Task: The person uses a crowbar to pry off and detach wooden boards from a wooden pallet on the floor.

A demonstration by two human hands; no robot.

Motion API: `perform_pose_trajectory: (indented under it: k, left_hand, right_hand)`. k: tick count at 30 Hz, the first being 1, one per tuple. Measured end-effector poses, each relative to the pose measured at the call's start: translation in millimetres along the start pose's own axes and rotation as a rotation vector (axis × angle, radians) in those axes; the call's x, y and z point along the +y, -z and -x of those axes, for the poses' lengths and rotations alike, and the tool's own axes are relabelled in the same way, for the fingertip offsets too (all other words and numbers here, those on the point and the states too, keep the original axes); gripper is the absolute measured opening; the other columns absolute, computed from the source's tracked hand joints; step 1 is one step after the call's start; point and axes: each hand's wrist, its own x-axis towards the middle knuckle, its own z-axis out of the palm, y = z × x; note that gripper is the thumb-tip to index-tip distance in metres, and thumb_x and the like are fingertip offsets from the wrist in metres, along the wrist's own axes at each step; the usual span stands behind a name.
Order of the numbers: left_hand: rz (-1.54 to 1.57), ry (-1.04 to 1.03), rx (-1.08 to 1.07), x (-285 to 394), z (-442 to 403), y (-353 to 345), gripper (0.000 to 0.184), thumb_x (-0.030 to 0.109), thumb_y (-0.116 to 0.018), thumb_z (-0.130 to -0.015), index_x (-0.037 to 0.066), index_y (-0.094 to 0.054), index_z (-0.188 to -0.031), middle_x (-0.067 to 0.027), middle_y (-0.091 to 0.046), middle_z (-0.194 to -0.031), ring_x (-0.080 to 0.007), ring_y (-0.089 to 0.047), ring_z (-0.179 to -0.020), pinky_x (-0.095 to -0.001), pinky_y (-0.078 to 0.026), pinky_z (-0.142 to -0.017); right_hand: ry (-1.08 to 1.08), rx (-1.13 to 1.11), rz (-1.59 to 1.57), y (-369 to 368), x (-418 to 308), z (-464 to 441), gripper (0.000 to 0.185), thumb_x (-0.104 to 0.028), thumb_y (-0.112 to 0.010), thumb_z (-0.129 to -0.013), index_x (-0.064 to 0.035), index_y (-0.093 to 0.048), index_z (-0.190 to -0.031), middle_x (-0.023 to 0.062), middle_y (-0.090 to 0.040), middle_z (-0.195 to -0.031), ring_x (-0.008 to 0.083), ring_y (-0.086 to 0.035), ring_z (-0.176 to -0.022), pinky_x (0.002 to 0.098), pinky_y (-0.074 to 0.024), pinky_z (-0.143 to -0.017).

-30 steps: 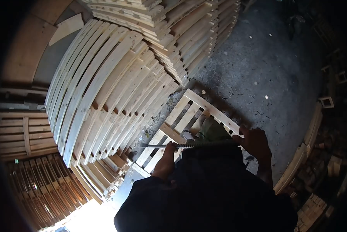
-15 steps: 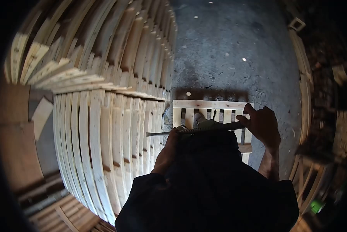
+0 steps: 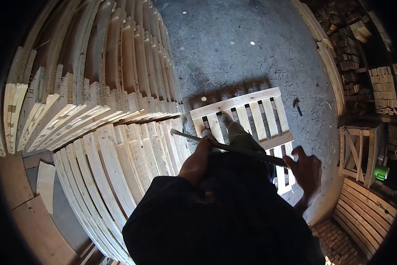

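Observation:
A long dark metal pry bar [image 3: 242,150], flattened at its left end, crosses in front of my body and slopes down to the right. My left hand [image 3: 197,162] is closed around it near the flattened end. At the other end my right hand [image 3: 305,173] has its fingers curled about the bar, slightly blurred; part of that grip is hidden. Under the bar a slatted wooden pallet [image 3: 236,102] lies on the floor, and my feet are on or between its slats.
Tall stacks of pallets [image 3: 114,53] stand close on the left, with more upright pallets [image 3: 105,154] beside me. A hammer [image 3: 298,107] lies on the concrete floor [image 3: 225,53] among scattered nails. At right are wood piles [image 3: 382,90], a wooden crate [image 3: 356,154] and a green object [image 3: 381,172].
The view has turned, so the pallet appears tilted and the hammer shows. The bar's right end has dropped, with my right hand lower. My left hand keeps its grip.

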Motion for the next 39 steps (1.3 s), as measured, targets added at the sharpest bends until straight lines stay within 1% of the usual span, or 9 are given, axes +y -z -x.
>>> perform_pose_trajectory:
  k: [4,10,20,24,25,29,33,37,39]
  left_hand:
    - [0.113,0.130,-0.015,-18.3,11.3,4.8,0.025,0.027,-0.057,-0.086,0.007,-0.049,-0.073,-0.0056,-0.047,-0.056,-0.0196,-0.048,-0.047,-0.0334,-0.042,-0.044]
    - [0.243,0.330,-0.032,-26.4,17.0,5.1,0.026,0.028,-0.057,-0.085,0.007,-0.049,-0.071,-0.0059,-0.047,-0.055,-0.0203,-0.047,-0.045,-0.0343,-0.041,-0.043]
    - [0.485,0.656,0.064,-17.7,-1.8,-35.8,0.029,0.028,-0.058,-0.084,0.007,-0.048,-0.067,-0.0063,-0.048,-0.055,-0.0216,-0.046,-0.043,-0.0357,-0.040,-0.041]
    - [0.402,0.658,0.094,-23.4,-4.1,-65.5,0.031,0.032,-0.057,-0.085,0.009,-0.046,-0.067,-0.0056,-0.044,-0.053,-0.0194,-0.045,-0.041,-0.0341,-0.038,-0.038]
    - [0.414,0.684,0.042,-33.1,-10.5,-71.8,0.028,0.029,-0.060,-0.085,0.009,-0.045,-0.073,-0.0036,-0.040,-0.050,-0.0164,-0.043,-0.040,-0.0294,-0.038,-0.036]
    - [0.359,0.761,0.046,-60.9,-20.1,-99.8,0.030,0.028,-0.060,-0.085,0.008,-0.045,-0.067,-0.0059,-0.041,-0.050,-0.0198,-0.044,-0.040,-0.0346,-0.039,-0.039]
    - [0.296,0.769,0.024,-159.0,-71.2,-97.8,0.028,0.028,-0.059,-0.085,0.009,-0.046,-0.069,-0.0047,-0.042,-0.050,-0.0189,-0.044,-0.040,-0.0332,-0.040,-0.039]
    - [0.489,0.771,-0.037,-122.0,-55.6,-111.8,0.030,0.032,-0.060,-0.083,0.010,-0.045,-0.070,-0.0037,-0.043,-0.052,-0.0171,-0.045,-0.043,-0.0309,-0.039,-0.040]
    - [0.505,0.774,-0.050,-135.5,-54.9,-111.1,0.030,0.032,-0.060,-0.083,0.011,-0.044,-0.069,-0.0030,-0.043,-0.052,-0.0166,-0.045,-0.043,-0.0304,-0.039,-0.040]
  right_hand:
    - [-0.118,-0.094,-0.035,-19.0,-10.7,31.3,0.030,-0.037,-0.062,-0.081,-0.0096,-0.052,-0.089,0.0106,-0.055,-0.050,0.0328,-0.058,-0.051,0.0432,-0.0406,-0.049]
    - [-0.301,-0.231,-0.136,-32.8,-23.1,54.4,0.031,-0.037,-0.062,-0.080,-0.0083,-0.054,-0.087,0.0142,-0.053,-0.050,0.0346,-0.057,-0.053,0.0452,-0.0420,-0.052]
    - [-0.505,-0.556,-0.274,-84.4,-11.5,47.9,0.027,-0.026,-0.063,-0.080,-0.0064,-0.059,-0.098,0.0135,-0.066,-0.080,0.0337,-0.063,-0.075,0.0420,-0.0479,-0.068]
    - [-0.534,-0.597,-0.430,-123.6,13.4,48.6,0.025,-0.020,-0.065,-0.077,-0.0079,-0.059,-0.098,0.0137,-0.065,-0.077,0.0333,-0.063,-0.072,0.0400,-0.0472,-0.063]
    - [-0.524,-0.606,-0.452,-131.1,21.1,45.8,0.026,-0.018,-0.066,-0.076,-0.0079,-0.058,-0.098,0.0133,-0.065,-0.079,0.0328,-0.063,-0.073,0.0398,-0.0475,-0.063]
    - [-0.585,-0.576,-0.531,-163.1,43.8,49.7,0.029,-0.014,-0.067,-0.075,-0.0080,-0.057,-0.101,0.0126,-0.065,-0.082,0.0324,-0.063,-0.074,0.0396,-0.0486,-0.064]
    - [-0.595,-0.630,-0.588,-197.9,57.2,59.2,0.036,-0.013,-0.067,-0.075,-0.0088,-0.054,-0.108,0.0129,-0.065,-0.083,0.0320,-0.064,-0.074,0.0375,-0.0499,-0.062]
    - [-0.613,-0.615,-0.584,-230.8,58.5,63.2,0.033,-0.012,-0.068,-0.073,-0.0055,-0.057,-0.103,0.0149,-0.064,-0.077,0.0297,-0.065,-0.069,0.0361,-0.0501,-0.058]
    - [-0.823,-0.712,-0.573,-235.3,59.5,57.8,0.026,-0.010,-0.069,-0.071,-0.0029,-0.060,-0.094,0.0141,-0.063,-0.070,0.0283,-0.063,-0.062,0.0342,-0.0491,-0.056]
